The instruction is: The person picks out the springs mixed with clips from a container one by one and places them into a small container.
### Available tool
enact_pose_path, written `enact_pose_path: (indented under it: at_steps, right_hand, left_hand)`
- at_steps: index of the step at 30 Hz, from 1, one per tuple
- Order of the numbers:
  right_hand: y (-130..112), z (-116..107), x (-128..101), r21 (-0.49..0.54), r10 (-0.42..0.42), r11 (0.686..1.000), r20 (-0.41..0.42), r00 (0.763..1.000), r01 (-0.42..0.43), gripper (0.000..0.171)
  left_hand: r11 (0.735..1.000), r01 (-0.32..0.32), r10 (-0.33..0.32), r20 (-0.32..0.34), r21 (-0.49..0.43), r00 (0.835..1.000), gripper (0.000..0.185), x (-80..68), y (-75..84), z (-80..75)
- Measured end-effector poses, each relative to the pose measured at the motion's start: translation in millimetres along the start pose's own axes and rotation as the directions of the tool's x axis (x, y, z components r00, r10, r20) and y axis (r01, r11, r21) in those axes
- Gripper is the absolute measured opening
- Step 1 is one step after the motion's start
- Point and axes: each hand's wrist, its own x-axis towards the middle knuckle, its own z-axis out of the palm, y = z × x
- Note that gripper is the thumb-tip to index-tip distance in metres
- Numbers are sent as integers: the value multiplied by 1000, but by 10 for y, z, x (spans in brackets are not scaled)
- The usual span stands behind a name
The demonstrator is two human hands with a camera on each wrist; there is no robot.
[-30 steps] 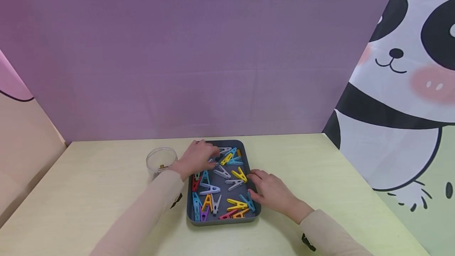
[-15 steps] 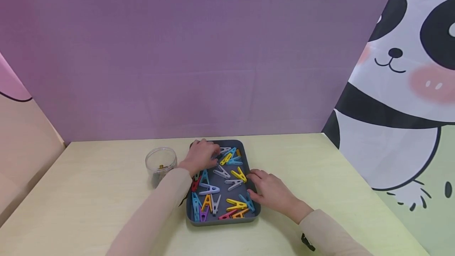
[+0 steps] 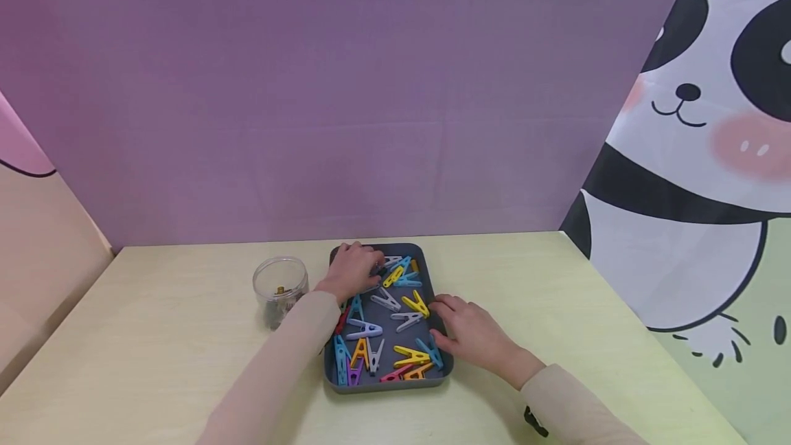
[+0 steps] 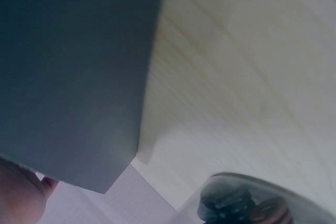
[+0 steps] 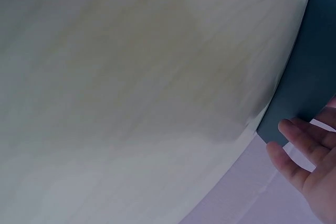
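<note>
A dark grey tray point(image 3: 388, 386) on the table holds several plastic clothespins in yellow, blue, white, orange, red and purple. Over its far left corner my left hand point(image 3: 351, 272) reaches in, fingers bent downward. Something dark shows near those fingertips; whether they pinch it is hidden. My right hand point(image 3: 472, 332) lies at the tray's right side, its fingers extended and touching the rim. Near it are a yellow clothespin point(image 3: 415, 303) and a blue clothespin point(image 3: 430, 351). In the right wrist view, the right fingers point(image 5: 302, 137) are spread loosely against the tray's outer wall point(image 5: 310, 72).
A clear round jar point(image 3: 280, 277) stands left of the tray, close to my left forearm; dark and brownish pieces show inside it in the left wrist view. The pale wooden table point(image 3: 154, 335) ends at a purple backdrop point(image 3: 346, 101). A panda-printed sheet point(image 3: 686, 177) hangs on the right.
My left hand has shifted slightly to the right over the tray's far corner, and its forearm has swung right, uncovering more of the jar. My right hand stays where it was.
</note>
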Motion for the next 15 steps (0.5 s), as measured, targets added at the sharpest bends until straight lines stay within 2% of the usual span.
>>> enact_pose_path:
  at_steps: [15]
  right_hand:
    - [-3,11,1,9,7,1000,2,1000,-7,43]
  left_hand:
    - [1000,22,-23,46,9,999,30,34,7,39]
